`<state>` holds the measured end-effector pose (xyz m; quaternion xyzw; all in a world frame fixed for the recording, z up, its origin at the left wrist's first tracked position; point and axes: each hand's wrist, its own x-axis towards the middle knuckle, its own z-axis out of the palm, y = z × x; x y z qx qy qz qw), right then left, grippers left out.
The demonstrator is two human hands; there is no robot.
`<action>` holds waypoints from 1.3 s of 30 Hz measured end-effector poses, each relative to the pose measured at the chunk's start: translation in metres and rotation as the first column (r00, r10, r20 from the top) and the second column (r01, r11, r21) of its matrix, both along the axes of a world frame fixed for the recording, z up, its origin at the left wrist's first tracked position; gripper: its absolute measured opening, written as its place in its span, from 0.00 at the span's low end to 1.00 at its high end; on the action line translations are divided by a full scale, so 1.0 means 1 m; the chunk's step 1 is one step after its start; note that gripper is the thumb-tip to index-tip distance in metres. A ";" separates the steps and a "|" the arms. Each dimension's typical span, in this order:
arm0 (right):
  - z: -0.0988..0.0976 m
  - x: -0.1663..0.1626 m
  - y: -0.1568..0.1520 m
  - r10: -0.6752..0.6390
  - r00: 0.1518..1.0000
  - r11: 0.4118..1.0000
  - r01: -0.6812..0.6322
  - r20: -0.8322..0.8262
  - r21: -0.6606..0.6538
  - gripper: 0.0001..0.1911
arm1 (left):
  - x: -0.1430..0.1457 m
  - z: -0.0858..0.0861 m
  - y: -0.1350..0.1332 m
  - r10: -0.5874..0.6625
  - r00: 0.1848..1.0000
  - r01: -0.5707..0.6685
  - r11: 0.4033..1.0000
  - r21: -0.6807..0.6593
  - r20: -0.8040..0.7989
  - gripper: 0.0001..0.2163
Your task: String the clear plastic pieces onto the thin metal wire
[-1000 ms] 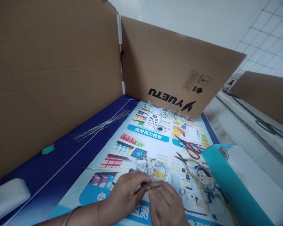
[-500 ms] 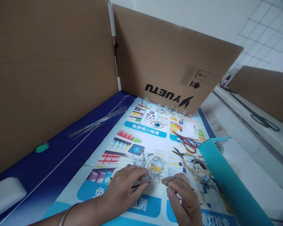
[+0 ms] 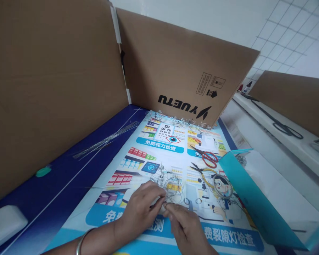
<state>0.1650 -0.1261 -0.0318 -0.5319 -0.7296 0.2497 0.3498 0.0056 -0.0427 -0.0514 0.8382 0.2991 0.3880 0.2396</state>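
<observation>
My left hand (image 3: 142,207) and my right hand (image 3: 184,225) meet fingertip to fingertip low in the middle of the view. Both are closed in a pinch on a thin wire (image 3: 165,204), mostly hidden by the fingers. Just beyond them lies an openwork piece of bent wire (image 3: 172,186) with round loops, on a printed sheet (image 3: 175,166). Two small dark rings (image 3: 192,201) show right of my right fingertips; whether they belong to the held wire I cannot tell.
Red-handled scissors (image 3: 209,158) and yellow-handled pliers (image 3: 202,170) lie to the right, near a wire coil (image 3: 223,186) and a teal folder (image 3: 255,198). Straight wires (image 3: 106,140) lie at left. Cardboard panels (image 3: 186,67) wall the back and left; small wire pieces (image 3: 180,120) line the back.
My right hand has moved left and up to meet my left hand, which has stayed nearly in place. The head view has shifted slightly.
</observation>
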 end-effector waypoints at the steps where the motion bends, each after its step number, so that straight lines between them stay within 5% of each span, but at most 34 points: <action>1: 0.001 -0.001 0.000 -0.007 1.000 1.000 0.008 0.017 -0.012 0.14 | -0.001 0.000 0.000 -0.029 0.999 0.029 1.000 -0.001 0.019 0.06; 7: 0.009 -0.008 0.001 -0.140 0.979 0.985 0.153 0.150 -0.083 0.08 | -0.005 0.001 -0.006 -0.185 0.982 0.188 0.978 -0.093 0.042 0.10; 12: -0.001 -0.009 -0.001 -0.161 0.945 0.985 0.171 0.285 -0.011 0.19 | -0.004 0.008 -0.011 -0.299 0.951 0.307 0.945 -0.111 0.083 0.11; 20: -0.032 -0.009 -0.012 -0.176 0.901 0.977 0.110 0.396 0.184 0.31 | -0.001 0.015 -0.015 -0.128 0.989 0.138 0.979 -0.152 0.074 0.06; 32: -0.038 -0.012 -0.011 -0.238 0.849 0.946 0.093 0.472 0.311 0.34 | 0.006 0.019 -0.017 -0.005 0.991 0.053 0.931 -0.361 0.134 0.08; 39: -0.038 -0.011 -0.009 -0.246 0.808 0.933 0.048 0.535 0.357 0.30 | 0.009 0.011 -0.017 0.020 0.993 0.018 0.950 -0.312 0.116 0.08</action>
